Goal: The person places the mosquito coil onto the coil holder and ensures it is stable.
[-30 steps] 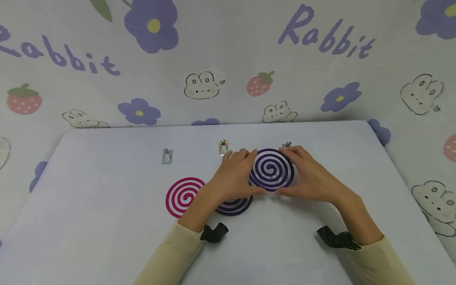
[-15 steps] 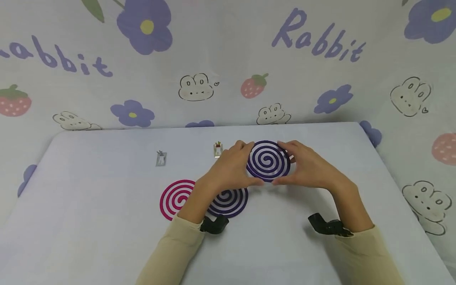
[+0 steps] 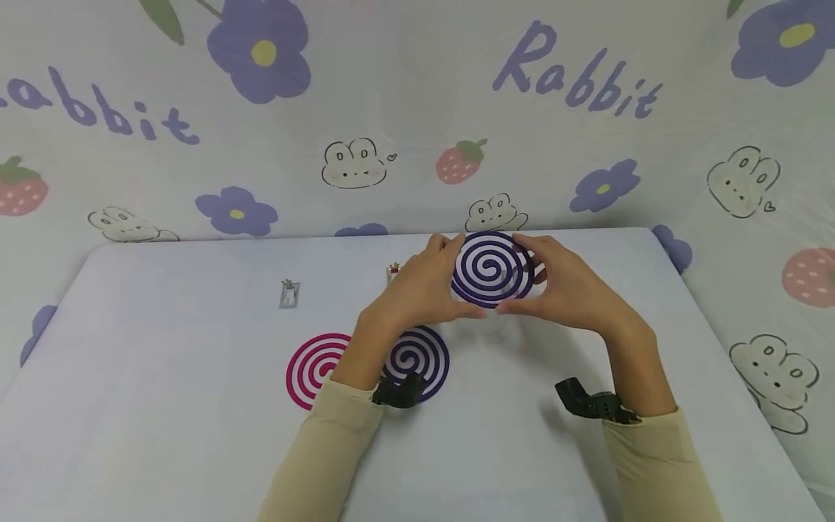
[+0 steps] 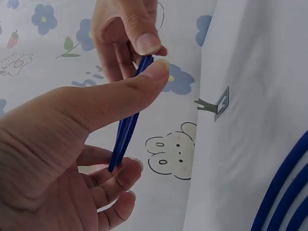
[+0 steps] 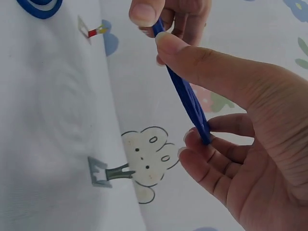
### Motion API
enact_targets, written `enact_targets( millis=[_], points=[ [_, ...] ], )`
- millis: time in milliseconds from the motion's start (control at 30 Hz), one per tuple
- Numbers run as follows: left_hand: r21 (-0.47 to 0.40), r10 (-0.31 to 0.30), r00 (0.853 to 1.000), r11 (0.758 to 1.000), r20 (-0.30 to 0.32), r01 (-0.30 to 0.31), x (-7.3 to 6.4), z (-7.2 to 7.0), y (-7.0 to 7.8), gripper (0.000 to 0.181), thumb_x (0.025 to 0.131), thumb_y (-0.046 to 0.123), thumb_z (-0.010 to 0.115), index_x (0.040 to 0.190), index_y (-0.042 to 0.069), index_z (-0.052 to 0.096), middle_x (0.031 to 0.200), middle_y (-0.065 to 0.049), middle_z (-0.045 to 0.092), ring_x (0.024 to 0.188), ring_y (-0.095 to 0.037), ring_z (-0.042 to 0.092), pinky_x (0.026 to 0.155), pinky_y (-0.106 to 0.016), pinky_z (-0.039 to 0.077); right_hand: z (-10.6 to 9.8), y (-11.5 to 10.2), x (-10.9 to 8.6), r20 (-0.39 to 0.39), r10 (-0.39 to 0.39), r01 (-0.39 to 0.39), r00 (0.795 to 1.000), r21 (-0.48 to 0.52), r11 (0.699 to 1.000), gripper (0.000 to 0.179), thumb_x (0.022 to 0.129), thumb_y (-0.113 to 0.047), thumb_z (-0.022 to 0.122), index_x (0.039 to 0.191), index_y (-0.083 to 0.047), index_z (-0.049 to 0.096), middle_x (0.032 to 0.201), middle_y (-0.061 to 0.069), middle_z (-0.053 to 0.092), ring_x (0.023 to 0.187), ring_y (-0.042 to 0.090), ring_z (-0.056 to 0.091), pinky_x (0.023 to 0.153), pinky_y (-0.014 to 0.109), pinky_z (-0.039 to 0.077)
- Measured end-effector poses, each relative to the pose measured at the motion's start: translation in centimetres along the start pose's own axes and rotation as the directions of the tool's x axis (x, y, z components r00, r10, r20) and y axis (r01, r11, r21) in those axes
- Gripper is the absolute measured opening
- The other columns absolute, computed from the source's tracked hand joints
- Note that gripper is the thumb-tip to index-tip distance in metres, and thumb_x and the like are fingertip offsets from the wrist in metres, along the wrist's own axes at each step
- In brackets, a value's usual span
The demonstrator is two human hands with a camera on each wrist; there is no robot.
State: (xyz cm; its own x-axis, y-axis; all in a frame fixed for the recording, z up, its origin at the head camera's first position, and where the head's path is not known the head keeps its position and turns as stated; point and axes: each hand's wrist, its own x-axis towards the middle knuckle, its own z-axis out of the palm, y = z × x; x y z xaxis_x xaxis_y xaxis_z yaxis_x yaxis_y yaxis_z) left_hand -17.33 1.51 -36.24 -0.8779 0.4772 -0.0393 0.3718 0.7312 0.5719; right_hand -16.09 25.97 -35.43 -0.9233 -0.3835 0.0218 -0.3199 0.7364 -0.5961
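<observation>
Both hands hold up a dark blue-purple mosquito coil (image 3: 489, 270), its spiral face toward the head camera. My left hand (image 3: 424, 286) grips its left edge, thumb at the bottom and fingers at the top. The right hand (image 3: 569, 286) grips the opposite edge the same way. In the left wrist view the coil (image 4: 126, 132) shows edge-on as a thin blue band between thumb and fingers; the right wrist view shows the coil (image 5: 186, 98) edge-on too. Its shadow falls on the table, below it. The two thumb tips almost meet.
Flat on the white table (image 3: 163, 435) lie a pink coil (image 3: 326, 371) and another dark blue-purple coil (image 3: 409, 360), each partly behind the left arm. Small metal stands are farther back: a silver stand (image 3: 290, 293), a red-and-gold one (image 3: 393, 273), and a silver one (image 5: 98, 173).
Both hands have lifted the held coil upward and toward the table's back edge. More of the blue-purple coil on the table shows now. The head view has shifted slightly.
</observation>
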Motion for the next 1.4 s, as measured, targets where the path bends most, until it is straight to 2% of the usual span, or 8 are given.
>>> enact_targets(
  millis=[200,300,467,667,800,967,1200,1400],
  points=[
    [-0.05,0.0,1.0,0.999,0.03,0.002,0.4,1.2,-0.3,0.116,0.082,0.047,0.091,0.169,0.012,0.023,0.16,-0.018,0.04,0.136,-0.034,0.059,0.117,-0.05,0.051,0.6,1.1,-0.2,0.016,0.033,-0.033,0.999,-0.006,0.999,0.105,0.079,-0.036,0.095,0.162,-0.008,0.038,0.144,0.018,0.056,0.114,0.03,0.06,0.094,0.048,0.059],
    [-0.047,0.004,1.0,0.999,0.022,-0.003,0.8,1.6,-0.5,0.114,0.084,0.047,0.089,0.169,0.013,0.022,0.16,-0.018,0.039,0.136,-0.034,0.06,0.116,-0.049,0.052,0.6,1.5,0.0,-0.008,0.03,-0.031,1.0,-0.013,0.999,0.103,0.078,-0.034,0.096,0.162,-0.008,0.04,0.143,0.018,0.056,0.112,0.031,0.061,0.094,0.049,0.059],
    [-0.049,0.04,0.999,0.998,-0.011,-0.04,1.6,1.6,-0.7,0.112,0.085,0.047,0.088,0.168,0.012,0.022,0.16,-0.018,0.04,0.137,-0.034,0.059,0.117,-0.049,0.051,0.4,2.1,0.4,-0.047,0.025,-0.026,0.999,-0.019,0.999,0.102,0.078,-0.031,0.096,0.161,-0.006,0.041,0.141,0.021,0.057,0.108,0.032,0.062,0.093,0.052,0.059],
    [-0.075,0.065,0.998,0.995,-0.001,-0.065,2.0,1.6,-0.4,0.103,0.087,0.041,0.088,0.166,0.014,0.029,0.158,-0.017,0.045,0.14,-0.03,0.057,0.12,-0.047,0.048,0.4,2.5,0.3,-0.048,0.058,-0.059,0.997,-0.018,0.998,0.104,0.079,-0.035,0.095,0.161,-0.004,0.039,0.14,0.022,0.056,0.107,0.032,0.062,0.094,0.05,0.058],
    [-0.085,0.084,0.996,0.993,-0.027,-0.086,2.5,1.6,-0.2,0.103,0.086,0.039,0.089,0.166,0.012,0.03,0.157,-0.017,0.045,0.141,-0.031,0.055,0.122,-0.047,0.046,0.4,2.8,0.3,-0.069,0.066,-0.067,0.995,-0.006,0.998,0.105,0.079,-0.032,0.095,0.161,-0.002,0.037,0.142,0.024,0.054,0.108,0.034,0.062,0.095,0.053,0.058],
    [-0.083,0.065,0.997,0.994,-0.028,-0.067,2.9,1.8,0.0,0.108,0.085,0.038,0.09,0.167,0.006,0.028,0.161,-0.017,0.042,0.145,-0.03,0.052,0.126,-0.045,0.042,0.5,3.2,0.3,-0.074,0.073,-0.073,0.995,0.008,0.997,0.107,0.079,-0.033,0.095,0.162,-0.002,0.036,0.142,0.024,0.054,0.109,0.033,0.061,0.095,0.052,0.058],
    [-0.115,0.07,0.997,0.991,-0.043,-0.075,3.3,2.3,0.3,0.107,0.083,0.035,0.092,0.166,0.011,0.03,0.158,-0.017,0.044,0.144,-0.03,0.052,0.125,-0.046,0.043,0.4,4.0,0.0,-0.081,0.087,-0.084,0.993,0.039,0.996,0.107,0.08,-0.034,0.094,0.164,-0.005,0.034,0.144,0.024,0.053,0.111,0.034,0.061,0.097,0.054,0.058],
    [-0.121,0.046,0.998,0.991,-0.046,-0.051,3.5,3.0,0.9,0.107,0.086,0.036,0.089,0.167,0.007,0.026,0.164,-0.018,0.039,0.151,-0.031,0.046,0.128,-0.047,0.04,0.1,4.6,-0.1,-0.082,0.098,-0.094,0.992,0.053,0.994,0.108,0.08,-0.033,0.094,0.165,-0.007,0.034,0.146,0.024,0.052,0.113,0.035,0.062,0.099,0.054,0.058]
  ],
)
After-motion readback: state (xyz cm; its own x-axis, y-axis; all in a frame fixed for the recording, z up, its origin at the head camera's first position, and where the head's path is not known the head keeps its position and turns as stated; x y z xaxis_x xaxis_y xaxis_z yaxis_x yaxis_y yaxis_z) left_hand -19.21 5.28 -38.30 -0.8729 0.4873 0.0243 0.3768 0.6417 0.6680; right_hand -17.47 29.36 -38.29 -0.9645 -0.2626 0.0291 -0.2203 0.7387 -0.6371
